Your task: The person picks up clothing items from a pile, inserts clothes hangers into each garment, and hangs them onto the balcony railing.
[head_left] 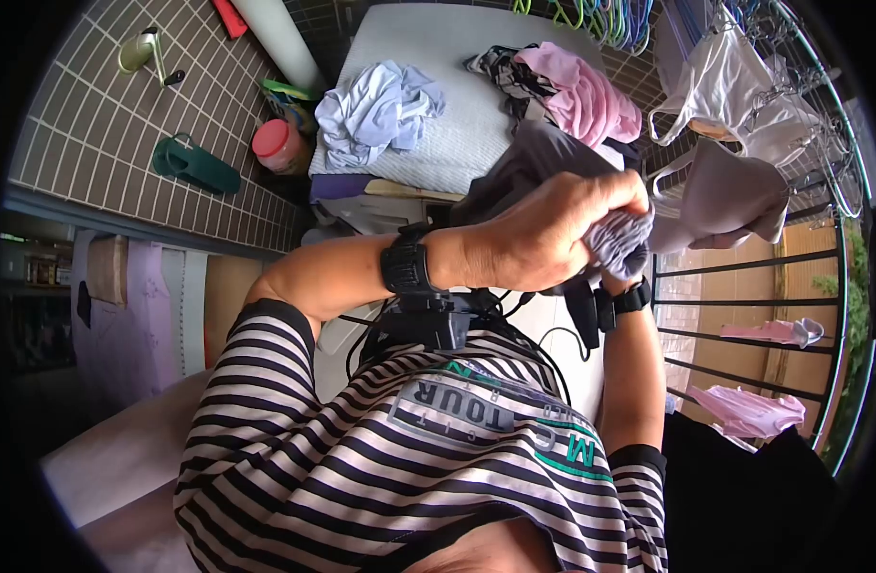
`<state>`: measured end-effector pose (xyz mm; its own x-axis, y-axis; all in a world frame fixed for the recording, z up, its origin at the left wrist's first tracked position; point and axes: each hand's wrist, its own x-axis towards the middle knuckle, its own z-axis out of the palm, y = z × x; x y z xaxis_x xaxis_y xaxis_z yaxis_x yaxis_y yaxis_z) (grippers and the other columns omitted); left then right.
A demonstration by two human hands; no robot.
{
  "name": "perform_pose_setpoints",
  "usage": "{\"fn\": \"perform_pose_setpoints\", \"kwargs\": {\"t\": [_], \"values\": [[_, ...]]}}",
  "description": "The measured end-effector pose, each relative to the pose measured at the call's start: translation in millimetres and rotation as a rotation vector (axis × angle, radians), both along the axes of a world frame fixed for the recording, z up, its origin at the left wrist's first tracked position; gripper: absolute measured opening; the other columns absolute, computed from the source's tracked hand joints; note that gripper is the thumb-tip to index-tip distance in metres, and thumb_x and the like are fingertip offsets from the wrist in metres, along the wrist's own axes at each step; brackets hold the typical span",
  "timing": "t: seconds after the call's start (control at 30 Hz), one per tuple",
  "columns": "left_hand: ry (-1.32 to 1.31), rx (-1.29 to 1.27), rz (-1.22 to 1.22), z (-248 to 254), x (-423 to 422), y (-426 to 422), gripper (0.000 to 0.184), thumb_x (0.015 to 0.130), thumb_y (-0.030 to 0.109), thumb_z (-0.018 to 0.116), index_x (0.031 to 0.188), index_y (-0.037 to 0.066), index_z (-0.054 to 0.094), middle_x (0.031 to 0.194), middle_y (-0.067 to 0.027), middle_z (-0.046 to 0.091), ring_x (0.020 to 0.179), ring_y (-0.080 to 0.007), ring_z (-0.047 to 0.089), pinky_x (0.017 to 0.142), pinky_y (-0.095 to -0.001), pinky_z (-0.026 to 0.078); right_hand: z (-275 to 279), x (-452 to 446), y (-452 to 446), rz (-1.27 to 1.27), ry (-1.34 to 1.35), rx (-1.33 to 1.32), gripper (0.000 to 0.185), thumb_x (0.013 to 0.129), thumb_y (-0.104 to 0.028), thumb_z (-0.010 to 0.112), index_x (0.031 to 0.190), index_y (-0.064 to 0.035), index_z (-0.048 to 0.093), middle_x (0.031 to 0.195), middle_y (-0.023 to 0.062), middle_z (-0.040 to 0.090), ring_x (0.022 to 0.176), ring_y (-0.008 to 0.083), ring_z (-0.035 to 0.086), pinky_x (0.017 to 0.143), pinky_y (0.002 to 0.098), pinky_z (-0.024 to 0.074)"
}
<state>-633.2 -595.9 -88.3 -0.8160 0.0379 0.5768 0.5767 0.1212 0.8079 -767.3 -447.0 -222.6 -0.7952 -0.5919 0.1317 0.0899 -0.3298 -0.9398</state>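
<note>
Grey garment [553, 153] slants lengthwise, bunched end lower right at 2 hands [543, 234].

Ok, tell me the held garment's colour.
Dark grey garment, paler at its bunched end; best in the head view.

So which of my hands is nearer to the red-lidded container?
Your left. Your left hand grips the gray cloth, off to the right of the red-lidded container; your right hand, mostly hidden behind the cloth, is even farther right.
</note>
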Motion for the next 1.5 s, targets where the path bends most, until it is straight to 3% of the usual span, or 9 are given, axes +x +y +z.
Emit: {"fn": "perform_pose_setpoints", "kwargs": {"t": [0.13,0.4,0.5,0.6,0.67,0.83,1.0,1.17,1.5], "values": [[-0.08,-0.073,-0.076,-9,3,7,0.034,0.072,-0.016,0.049,0.103,-0.001,0.045,0.083,-0.0202,0.061,0.083,-0.0412,0.062,0.072,-0.0375,0.048,34,3,-16,0.125,0.028,0.054,0.04,0.08,-0.017,0.069,0.116,-0.0026,0.057,0.107,0.0112,0.063,0.102,0.0191,0.06,0.088,0.0321,0.0484],[-0.154,-0.011,0.236,-42,9,-5,0.051,0.073,-0.006,0.069,0.117,0.001,0.044,0.101,-0.0098,0.046,0.078,-0.0209,0.053,0.072,-0.0324,0.047,37,5,3,-0.015,0.143,0.241,0.038,0.079,-0.018,0.07,0.112,-0.0032,0.059,0.106,0.0119,0.064,0.102,0.0196,0.06,0.089,0.0316,0.0486],[-0.056,-0.185,0.344,-41,3,-20,0.047,0.077,-0.007,0.066,0.119,0.0,0.046,0.103,-0.007,0.051,0.087,-0.0134,0.056,0.075,-0.0277,0.049,53,17,16,-0.119,1.319,0.837,0.029,0.078,-0.016,0.07,0.104,-0.0047,0.063,0.1,0.0135,0.065,0.095,0.0216,0.064,0.082,0.0318,0.0511],[-0.122,-0.111,0.063,-38,-10,-38,0.035,0.081,-0.006,0.063,0.114,-0.002,0.051,0.103,-0.0046,0.059,0.097,-0.0096,0.057,0.081,-0.0238,0.05,33,6,-9,-0.215,1.052,0.993,0.027,0.078,-0.012,0.069,0.103,-0.0057,0.064,0.103,0.0149,0.065,0.09,0.0232,0.064,0.076,0.0334,0.0512],[-0.116,0.249,0.005,1,-4,-42,0.021,0.088,-0.005,0.051,0.108,-0.001,0.056,0.099,-0.0031,0.062,0.093,-0.0108,0.06,0.083,-0.026,0.051,85,34,-49,-0.031,1.055,0.21,0.027,0.079,-0.013,0.07,0.104,-0.005,0.063,0.101,0.0145,0.066,0.084,0.0222,0.064,0.069,0.0346,0.0495],[-0.206,0.208,-0.284,-21,4,10,0.033,0.085,-0.006,0.057,0.118,-0.004,0.051,0.105,-0.0077,0.064,0.099,-0.0175,0.06,0.094,-0.0309,0.045,66,25,-47,0.108,0.716,0.317,0.029,0.079,-0.012,0.07,0.105,-0.0044,0.062,0.099,0.0136,0.065,0.083,0.0212,0.064,0.068,0.0333,0.0492],[-0.323,-0.217,-0.174,-16,19,-3,0.033,0.078,-0.001,0.067,0.107,-0.004,0.053,0.087,-0.0165,0.06,0.082,-0.0244,0.06,0.075,-0.0347,0.047,60,13,-51,0.179,0.585,0.336,0.031,0.079,-0.011,0.07,0.107,-0.0037,0.061,0.098,0.0126,0.065,0.082,0.0203,0.064,0.067,0.032,0.0489],[0.014,-0.294,0.536,-48,-2,-16,0.049,0.069,0.002,0.072,0.113,-0.001,0.051,0.097,-0.0146,0.055,0.092,-0.0297,0.058,0.078,-0.0386,0.048,63,19,-26,0.1,0.699,0.401,0.032,0.079,-0.009,0.069,0.109,-0.003,0.061,0.096,0.0117,0.064,0.081,0.0193,0.063,0.066,0.0306,0.0485],[-0.109,-0.076,-0.397,-24,7,0,0.026,0.074,-0.001,0.07,0.098,-0.007,0.06,0.094,-0.0174,0.067,0.088,-0.0288,0.066,0.083,-0.0343,0.049,66,34,-53,0.121,0.755,0.323,0.035,0.079,-0.007,0.068,0.113,-0.0017,0.059,0.093,0.0098,0.063,0.078,0.0174,0.063,0.063,0.028,0.0479]]}}
